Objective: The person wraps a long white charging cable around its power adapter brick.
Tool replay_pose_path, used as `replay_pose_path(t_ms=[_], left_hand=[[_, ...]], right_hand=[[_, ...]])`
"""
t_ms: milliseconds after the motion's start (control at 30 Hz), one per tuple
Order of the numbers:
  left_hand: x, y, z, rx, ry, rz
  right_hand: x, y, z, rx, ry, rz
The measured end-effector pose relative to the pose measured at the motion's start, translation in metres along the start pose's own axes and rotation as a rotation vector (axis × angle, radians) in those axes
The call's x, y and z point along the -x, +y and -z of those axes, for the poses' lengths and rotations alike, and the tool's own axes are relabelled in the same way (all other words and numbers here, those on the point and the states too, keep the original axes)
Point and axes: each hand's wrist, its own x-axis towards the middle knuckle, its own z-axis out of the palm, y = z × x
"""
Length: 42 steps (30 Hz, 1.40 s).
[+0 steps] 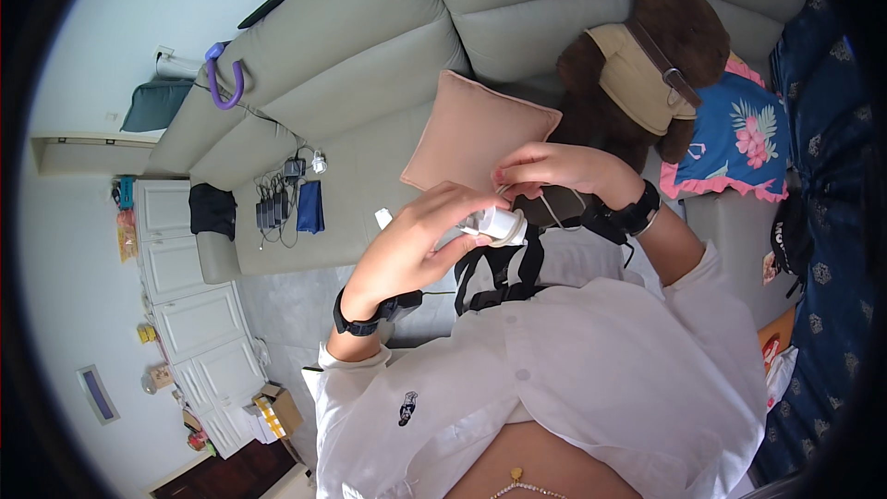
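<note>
In front of my chest, my left hand (427, 233) is closed around a white charger (499, 223), thumb below and fingers above. Turns of white cable (511, 236) lie around the charger's body. A small white plug end (383, 218) sticks out past the back of the left hand. My right hand (552, 169) pinches a stretch of the same cable just above and right of the charger. From there a loop of cable (552, 212) hangs below the right fingers. Dark bands with small devices sit on both wrists.
A grey sofa (360, 143) spans the background, with a pink cushion (476, 129) and a brown teddy bear (688, 28) on it. Black adapters with cords (273, 208) and a blue pouch (310, 207) lie on its left seat. A blue floral pillow (730, 143) rests at right.
</note>
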Motion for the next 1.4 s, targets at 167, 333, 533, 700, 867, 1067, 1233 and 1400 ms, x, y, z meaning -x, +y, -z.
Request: replay_pose_path(t_ms=[167,333,533,700,867,1067,1233,1400], left_hand=[[-0.002,0.005,-0.001,-0.015,-0.035,-0.053],[-0.001,0.004,0.001,-0.03,-0.074,-0.081],[0.004,0.006,0.004,0.049,-0.149,-0.096],[0.008,0.001,0.009,0.15,-0.174,-0.077],[0.023,-0.003,0.022,0.282,-0.145,-0.138],[0.029,-0.002,0.024,0.286,-0.084,-0.059],[0.021,0.007,0.012,-0.029,0.092,0.111],[0.013,0.003,-0.005,-0.232,0.213,0.121]], right_hand=[[-0.003,0.006,0.008,0.086,-0.112,0.01],[-0.004,0.008,0.006,-0.009,-0.166,0.0],[-0.009,0.017,0.0,0.114,-0.243,-0.049],[-0.005,0.009,-0.004,0.116,-0.225,-0.067],[0.012,-0.027,-0.022,0.266,-0.192,0.035],[0.016,-0.03,-0.026,0.427,-0.169,0.287],[0.023,-0.032,-0.034,0.748,0.175,0.533],[0.024,-0.028,-0.037,0.919,0.327,0.496]])
